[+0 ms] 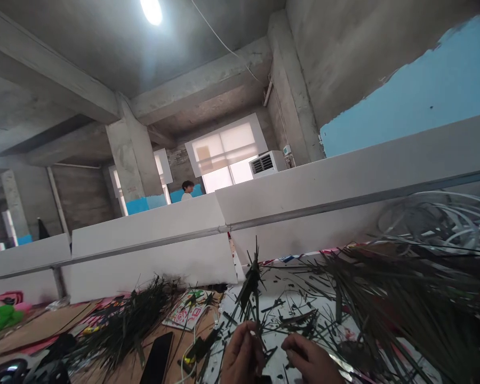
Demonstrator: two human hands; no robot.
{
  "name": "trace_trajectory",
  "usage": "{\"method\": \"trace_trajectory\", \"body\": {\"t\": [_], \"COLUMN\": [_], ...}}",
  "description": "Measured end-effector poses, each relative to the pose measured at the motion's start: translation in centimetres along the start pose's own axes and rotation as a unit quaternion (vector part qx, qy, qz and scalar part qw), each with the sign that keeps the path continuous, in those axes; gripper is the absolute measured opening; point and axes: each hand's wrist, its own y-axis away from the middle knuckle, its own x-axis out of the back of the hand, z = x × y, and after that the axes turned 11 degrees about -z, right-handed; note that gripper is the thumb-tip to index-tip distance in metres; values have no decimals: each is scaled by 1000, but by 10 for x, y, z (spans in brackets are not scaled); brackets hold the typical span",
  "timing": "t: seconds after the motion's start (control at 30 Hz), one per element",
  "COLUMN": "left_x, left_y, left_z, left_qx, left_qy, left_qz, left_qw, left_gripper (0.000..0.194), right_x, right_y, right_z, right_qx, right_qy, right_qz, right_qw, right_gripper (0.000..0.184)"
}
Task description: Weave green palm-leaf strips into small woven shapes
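Head view: one leaf piece [251,285] stands just far of the left hand [242,352], its long axis running upward with a slight lean right, and that hand, the nearer of two, looks pinched on its lower end. Apart on the right, the right hand [312,360] has curled fingers; I cannot tell whether they grip anything. Around lie one phone [158,357] near left, two leaf piles, left [132,320] and right [408,304], and uncounted scraps [304,319].

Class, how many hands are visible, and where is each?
2. The left hand is just below the upright green leaf piece; the right hand is apart, near scattered clippings. Any hands of the person beyond the white partition are hidden.
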Motion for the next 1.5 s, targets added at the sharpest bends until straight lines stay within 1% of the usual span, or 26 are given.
{"method": "trace_trajectory", "body": {"t": [0.1,0.2,0.57,0.73,0.9,1.0,1.17,1.33,1.5], "left_x": [0,0,3,3,4,5,4,2,2], "left_y": [0,0,2,3,2,1,2,1,0], "left_z": [-3,-5,-7,-7,-8,-9,-9,-8,-8], "left_qx": [-29,-36,-24,-27,-11,-20,-12,-26,-25], "left_qy": [31,47,64,54,87,68,47,35,27], "left_qz": [-21,-26,-14,-23,-17,-21,0,-17,4], "left_qw": [999,998,998,998,996,997,999,999,999], "left_gripper": [59,56,56,53,54,56,59,58,61], "right_x": [0,0,-2,-2,-1,-2,-3,-1,-1], "right_y": [2,4,6,7,7,6,5,6,7], "right_z": [-1,0,5,2,-1,1,7,3,3], "right_qx": [-1,-1,1,-6,-11,-9,-12,-3,-1], "right_qy": [12,3,-5,-8,0,3,-2,-1,2], "right_qz": [1,2,6,14,9,13,11,3,10], "right_qw": [1000,1000,1000,1000,1000,1000,1000,1000,1000], "right_gripper": [29,29,26,25,26,24,25,25,27]}}
